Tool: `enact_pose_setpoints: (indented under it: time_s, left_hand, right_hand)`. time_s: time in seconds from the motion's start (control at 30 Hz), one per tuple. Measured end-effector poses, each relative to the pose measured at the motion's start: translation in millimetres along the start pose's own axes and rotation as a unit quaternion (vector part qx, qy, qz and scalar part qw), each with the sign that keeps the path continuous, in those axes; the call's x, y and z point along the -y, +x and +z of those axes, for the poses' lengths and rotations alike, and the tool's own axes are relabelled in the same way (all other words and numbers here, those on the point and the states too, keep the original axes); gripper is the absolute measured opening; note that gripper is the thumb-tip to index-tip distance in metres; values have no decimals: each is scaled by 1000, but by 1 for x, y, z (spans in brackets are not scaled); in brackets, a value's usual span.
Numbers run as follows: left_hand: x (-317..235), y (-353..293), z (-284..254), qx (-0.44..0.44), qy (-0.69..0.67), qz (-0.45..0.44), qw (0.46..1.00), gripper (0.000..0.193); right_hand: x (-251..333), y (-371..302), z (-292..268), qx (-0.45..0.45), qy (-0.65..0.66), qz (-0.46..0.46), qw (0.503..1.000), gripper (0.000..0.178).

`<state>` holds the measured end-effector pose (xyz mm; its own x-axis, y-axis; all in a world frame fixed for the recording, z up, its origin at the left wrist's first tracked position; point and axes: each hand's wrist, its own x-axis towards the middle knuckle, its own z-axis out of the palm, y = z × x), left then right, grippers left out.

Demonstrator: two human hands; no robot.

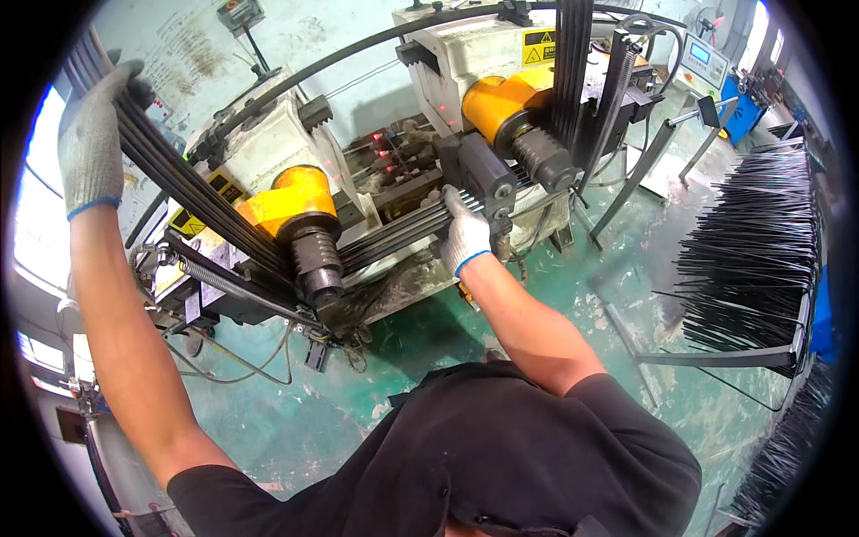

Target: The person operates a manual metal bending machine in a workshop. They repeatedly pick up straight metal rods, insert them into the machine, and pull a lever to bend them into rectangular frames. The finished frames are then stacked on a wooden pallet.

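Several dark metal rods [394,238] lie side by side across the bending machine, and both their ends rise upward in a wide U. At the upper left my left hand [94,148], in a light knitted glove with a blue cuff, is closed on the rising left end of the bundle. My right hand [467,234], gloved alike, grips the middle stretch beside a dark clamp block [483,170]. Its thumb lies over the rods; the other fingers are partly hidden. Ribbed rollers stand at both bends, the left roller [318,259] and the right roller [544,161], beneath yellow heads.
A rack [752,353] at the right bears a big stack of thin black rods [747,242]. A control panel [702,61] stands at the back right. Hoses and a spring-wrapped arm [228,282] hang near the left bend. A black cable [358,55] arches over the machine.
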<state>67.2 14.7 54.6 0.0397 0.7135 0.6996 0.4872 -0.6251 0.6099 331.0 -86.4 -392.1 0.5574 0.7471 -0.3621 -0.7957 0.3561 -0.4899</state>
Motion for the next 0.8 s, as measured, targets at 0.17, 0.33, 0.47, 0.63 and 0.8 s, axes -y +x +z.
enact_pose_setpoints:
  time_s: [0.17,0.33,0.47,0.63,0.8]
  left_hand:
    - [7,-18,5,-10,59,37,997,34]
    - [11,-20,7,-20,29,42,999,31]
    - [13,-17,10,-32,28,86,995,30]
    - [7,-16,1,2,39,44,998,34]
    - [15,-21,6,33,3,-4,999,39]
  right_hand:
    - [6,-15,12,44,34,-4,998,29]
    - [5,-18,14,41,38,-6,998,30]
    - [4,-12,11,50,35,-39,997,31]
    - [33,-40,-11,45,-453,3,890,36]
    - [173,-145,85,163,-534,-519,647,11]
